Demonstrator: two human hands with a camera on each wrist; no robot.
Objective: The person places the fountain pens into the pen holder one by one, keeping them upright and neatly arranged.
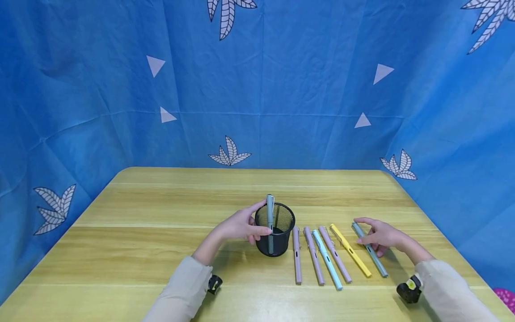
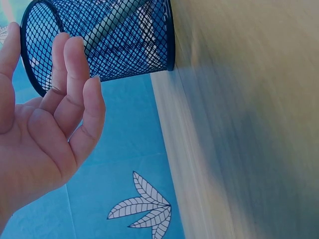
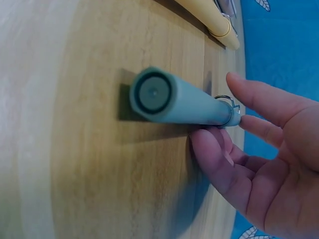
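Pen, the rightmost [image 1: 373,254], is lying near-parallel to the right edge of the table [image 1: 128,250], capped far end between the parted thumb and fingers of the right hand [image 1: 382,235].

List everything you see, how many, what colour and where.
Mesh cup: one, black, mid-table
Standing pen: one, blue-grey, in cup
First, second, fourth pens: three, purple, right of cup
Third pen: one, light blue, same row
Fifth pen: one, yellow, same row
Sixth pen: one, blue-grey, row's right end
Table: one, pale wood, beneath
Cloth: one, patterned blue, behind
Spotted item: one, pink, right edge
Left hand: one, at cup rim
Right hand: one, at sixth pen
Sleeves: two, pale beige, bottom
Wrist cameras: two, black, at sleeves
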